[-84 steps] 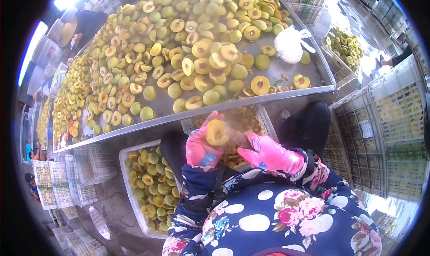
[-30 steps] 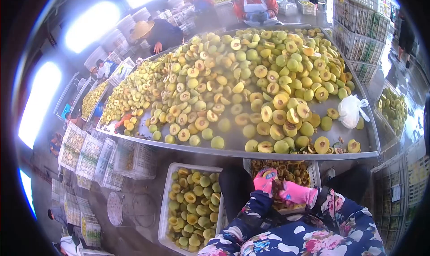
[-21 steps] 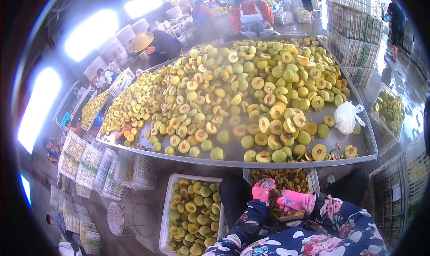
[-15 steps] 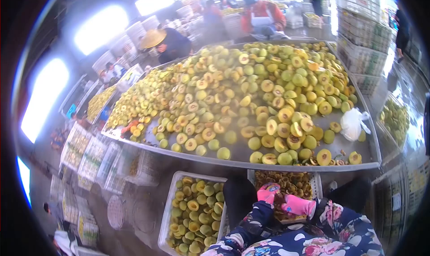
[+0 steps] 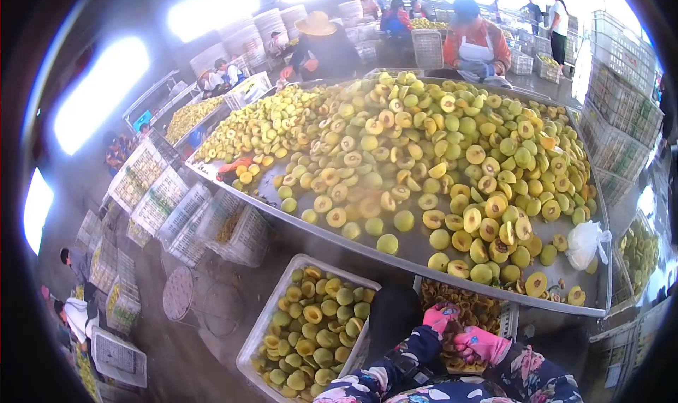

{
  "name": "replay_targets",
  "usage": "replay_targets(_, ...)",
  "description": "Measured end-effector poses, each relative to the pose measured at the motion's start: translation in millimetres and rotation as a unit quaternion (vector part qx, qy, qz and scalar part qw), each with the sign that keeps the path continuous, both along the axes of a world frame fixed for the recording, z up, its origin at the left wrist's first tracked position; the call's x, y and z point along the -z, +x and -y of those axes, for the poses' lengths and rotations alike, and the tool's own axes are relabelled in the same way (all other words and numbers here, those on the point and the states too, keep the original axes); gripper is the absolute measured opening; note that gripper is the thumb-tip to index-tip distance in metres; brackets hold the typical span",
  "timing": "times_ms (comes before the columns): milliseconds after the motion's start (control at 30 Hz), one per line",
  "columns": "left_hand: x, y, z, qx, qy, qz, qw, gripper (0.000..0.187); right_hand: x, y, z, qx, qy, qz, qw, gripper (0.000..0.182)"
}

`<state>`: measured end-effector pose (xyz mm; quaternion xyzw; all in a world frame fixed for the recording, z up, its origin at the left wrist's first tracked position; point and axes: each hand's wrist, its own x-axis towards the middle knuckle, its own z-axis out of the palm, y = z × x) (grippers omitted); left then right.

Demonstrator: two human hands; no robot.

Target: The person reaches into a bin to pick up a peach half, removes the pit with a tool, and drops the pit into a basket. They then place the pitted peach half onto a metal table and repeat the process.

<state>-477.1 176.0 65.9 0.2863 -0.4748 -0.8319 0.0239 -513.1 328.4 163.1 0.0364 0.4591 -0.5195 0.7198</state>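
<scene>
Metal table (image 5: 415, 248) heaped with halved fruit (image 5: 475, 154); left hand (image 5: 439, 317) and right hand (image 5: 482, 345) held curled over crate (image 5: 509, 320), gripped contents unclear.

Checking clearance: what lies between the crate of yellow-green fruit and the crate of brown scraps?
Head view: the wearer's dark-clad left leg sits between the fruit crate and the scraps crate.

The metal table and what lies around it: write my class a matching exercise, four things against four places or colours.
Things:
1. White plastic bag
2. Wearer's gloves
3. Straw hat
4. Fruit-filled crate

Places or colours:
A. On a co-worker
B. Pink
C. Beside the wearer's left leg
D. On the table, near its right end

Pairs: 1-D, 2-B, 3-A, 4-C
</scene>
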Motion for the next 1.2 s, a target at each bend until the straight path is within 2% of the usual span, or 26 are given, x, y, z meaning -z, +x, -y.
replay_targets(33,-6.0,2.9,1.7,0.001,-0.013,-0.007,1.0,0.033,-9.0,1.4,3.1,0.003,0.006,-0.015,1.0,0.022)
replay_targets(133,-14.5,8.3,5.9,0.008,-0.029,-0.016,0.999,0.034,13.3,-3.4,2.8,-0.036,0.077,-0.072,0.994,0.021)
replay_targets(167,-14.0,10.6,8.9,0.012,-0.026,-0.016,0.999,0.033,28.0,-7.5,-1.2,-0.038,0.034,-0.024,0.998,0.02)
replay_targets(267,-10.4,12.4,9.0,0.024,-0.014,-0.025,0.999,0.033,41.4,-9.1,-3.9,-0.033,0.059,-0.022,0.997,0.017)
replay_targets(300,-10.9,11.9,10.3,0.03,-0.006,-0.03,0.999,0.033,11.9,-2.6,5.8,-0.041,0.071,-0.044,0.996,0.022)
replay_targets(400,-8.4,6.9,9.8,0.039,0.013,-0.052,0.998,0.032,20.5,-5.5,7.4,0.025,-0.057,0.182,0.981,0.022)
replay_targets(433,-9.7,5.9,10.5,0.041,0.019,-0.058,0.997,0.032,20.5,-5.6,10.4,0.014,-0.056,0.156,0.986,0.019)
replay_targets(467,-9.0,6.7,10.1,0.045,0.024,-0.063,0.997,0.032,18.8,-4.5,10.6,-0.024,-0.005,0.044,0.999,0.018)
replay_targets(533,-11.1,7.7,10.2,0.05,0.034,-0.073,0.995,0.032,-3.3,2.7,17.3,-0.097,0.095,-0.18,0.974,0.016)
replay_targets(633,-12.2,9.3,9.2,0.055,0.051,-0.091,0.993,0.032,-15.5,7.6,25.9,-0.147,0.141,-0.208,0.957,0.016)
replay_targets(833,-17.4,10.7,9.3,0.062,0.093,-0.133,0.985,0.031,-11.1,-8.1,17.8,-0.1,0.087,-0.116,0.984,0.017)
replay_targets(1033,-16.3,5.7,5.9,0.052,0.154,-0.177,0.971,0.03,-40.8,2.4,16.4,-0.048,0.083,-0.101,0.99,0.027)
replay_targets(1067,-5.1,-0.1,2.5,0.046,0.18,-0.146,0.972,0.031,-44.2,5.4,16.6,-0.032,0.062,-0.078,0.995,0.028)
replay_targets(1167,-11.4,-2.4,-0.9,0.0,0.24,-0.181,0.954,0.032,-34.9,12.6,15.9,0.049,0.0,0.022,0.999,0.03)
replay_targets(1200,-13.6,-3.1,-2.5,-0.021,0.252,-0.172,0.952,0.032,-35.0,16.6,15.3,0.067,-0.001,0.013,0.998,0.027)
